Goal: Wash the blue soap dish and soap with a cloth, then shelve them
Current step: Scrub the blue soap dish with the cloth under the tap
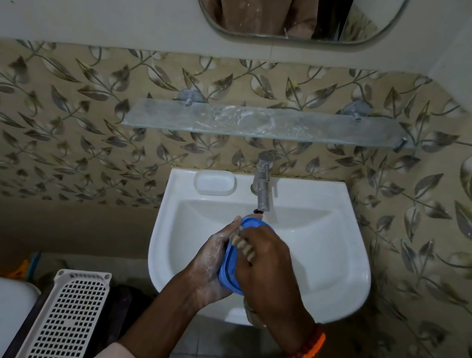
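Head view: the blue soap dish (228, 267) is held on edge over the white sink (324, 249), just below the tap (262, 182). The left hand (212, 265), coated in lather, grips the dish from its 9 o'clock side. The right hand (266, 260) curls round a striped cloth (243, 243) and presses it against the dish from 3 o'clock. A white bar of soap (215, 181) lies on the sink rim at 10 o'clock from the tap. A smeared glass shelf (265, 124) is fixed to the wall at 12 o'clock, above the tap.
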